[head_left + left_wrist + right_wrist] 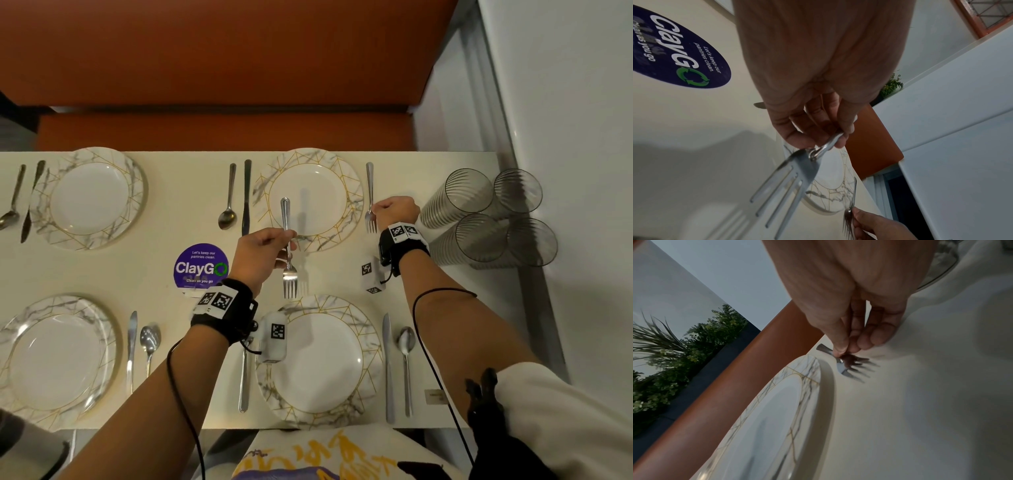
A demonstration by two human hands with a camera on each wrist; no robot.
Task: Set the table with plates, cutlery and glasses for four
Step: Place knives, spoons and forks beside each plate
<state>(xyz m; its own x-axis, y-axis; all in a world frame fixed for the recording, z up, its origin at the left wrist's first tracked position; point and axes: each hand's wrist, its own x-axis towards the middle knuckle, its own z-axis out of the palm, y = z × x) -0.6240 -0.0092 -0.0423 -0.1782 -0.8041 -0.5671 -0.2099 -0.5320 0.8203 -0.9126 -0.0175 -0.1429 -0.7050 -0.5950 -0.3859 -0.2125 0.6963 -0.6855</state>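
At three o'clock of the far plate [315, 198], your right grip [394, 210] is pinching a shiny steel fork [370, 195] on the surface [191, 192]; your left grip [263, 251] is holding another fork [288, 250].

A round purple sticker [201, 266] on the table [178, 192] read "Let's keep our pantries clean.", then "ClayGO" in large white letters with a green recycling ring as the O, and "Clean as you go" beneath. My wristbands' square black-and-white code tags [219, 300] carried no readable text.
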